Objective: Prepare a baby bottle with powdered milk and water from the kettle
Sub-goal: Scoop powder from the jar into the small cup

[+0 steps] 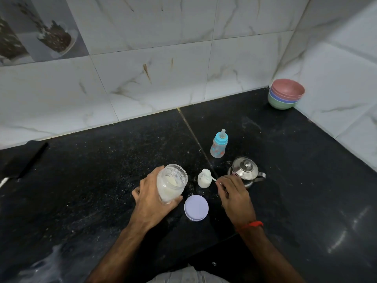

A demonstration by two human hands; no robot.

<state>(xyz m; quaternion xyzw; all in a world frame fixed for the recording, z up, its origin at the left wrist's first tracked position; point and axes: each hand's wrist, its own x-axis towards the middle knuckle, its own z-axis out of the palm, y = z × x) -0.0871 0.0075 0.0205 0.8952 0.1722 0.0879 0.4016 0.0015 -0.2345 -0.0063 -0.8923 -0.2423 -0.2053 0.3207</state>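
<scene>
One heaped scoop (204, 173) pinched in the right hand (234, 196), left hand (152, 198) gripping the tilted jar (172, 181), so a wobble probably dumps powder on the tabletop (102, 170).

Black speckled stone surface (102, 180), glare at 4 o'clock. White marble-look wall tiles (163, 68) from 9 to 3 o'clock; corner at 2 o'clock. Picture tile (40, 31) at 10 o'clock.

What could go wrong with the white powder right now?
The left hand holds the open powder jar tilted, so powder might spill onto the black counter. The right hand carries a heaped white scoop over a small, already quite full container, so some may miss or overflow. The baby bottle has its teat on, so nothing can go in yet.
</scene>
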